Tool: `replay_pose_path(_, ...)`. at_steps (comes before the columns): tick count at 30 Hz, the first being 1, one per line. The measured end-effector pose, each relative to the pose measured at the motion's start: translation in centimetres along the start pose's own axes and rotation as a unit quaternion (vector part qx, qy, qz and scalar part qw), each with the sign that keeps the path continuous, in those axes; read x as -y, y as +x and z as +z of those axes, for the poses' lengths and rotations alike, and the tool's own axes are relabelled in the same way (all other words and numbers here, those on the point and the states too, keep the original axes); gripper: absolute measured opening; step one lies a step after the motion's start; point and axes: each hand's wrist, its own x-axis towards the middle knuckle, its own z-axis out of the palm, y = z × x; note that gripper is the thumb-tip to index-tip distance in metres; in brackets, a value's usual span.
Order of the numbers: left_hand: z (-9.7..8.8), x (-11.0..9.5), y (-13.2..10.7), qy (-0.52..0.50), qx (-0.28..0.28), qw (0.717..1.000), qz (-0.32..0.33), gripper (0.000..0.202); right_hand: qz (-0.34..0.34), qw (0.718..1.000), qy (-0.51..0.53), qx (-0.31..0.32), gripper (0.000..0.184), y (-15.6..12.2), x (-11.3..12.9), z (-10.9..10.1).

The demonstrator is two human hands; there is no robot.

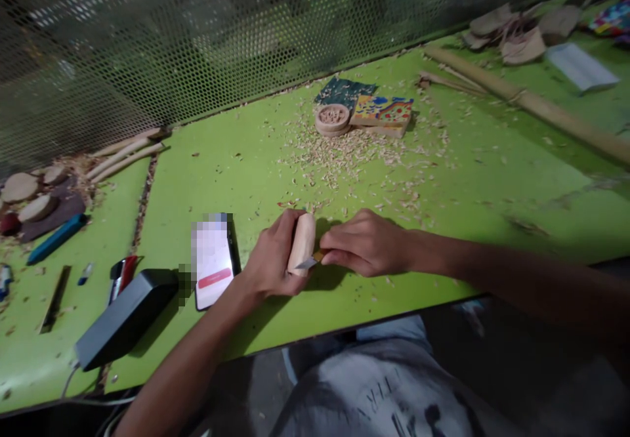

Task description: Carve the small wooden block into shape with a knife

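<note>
My left hand [275, 253] is wrapped round a pale piece of wood [304, 237], held tilted above the near edge of the green table [226, 174]. In my right hand [367, 243] is a carving knife [308, 263], its handle mostly hidden by my fingers. The short pointed blade lies against the lower end of the wood. Beyond my hands, wood shavings [339, 155] are scattered round a small round wooden bowl [333, 119] and a block with a colourful painted top [382, 110].
Left of my hands lie a lit phone [214, 266] and a dark grey box-shaped device [125, 322]. Wood slices [38, 207] and sticks [125, 155] are at the far left. A long pole [531, 102] lies at the right. Perforated mesh [221, 37] borders the table's back.
</note>
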Motion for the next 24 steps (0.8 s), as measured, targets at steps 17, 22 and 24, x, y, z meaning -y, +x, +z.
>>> replay_pose_path(17, 0.5, -0.6, 0.2, -0.055, -0.001, 0.998, -0.041, 0.043, -0.026, 0.995, -0.097, -0.023, 0.038, 0.2, -0.9, -0.8)
replay_pose_path(22, 0.5, -0.7, 0.5, -0.076, 0.009, 0.996, -0.045, 0.037, -0.036, 0.993, -0.105, -0.045, 0.033, 0.1, -1.3, -1.0)
replay_pose_path(24, 0.5, -0.8, 0.6, -0.092, 0.007, 0.995, -0.046, 0.034, -0.031, 0.993, -0.109, -0.039, 0.035, 0.1, -1.4, -1.0)
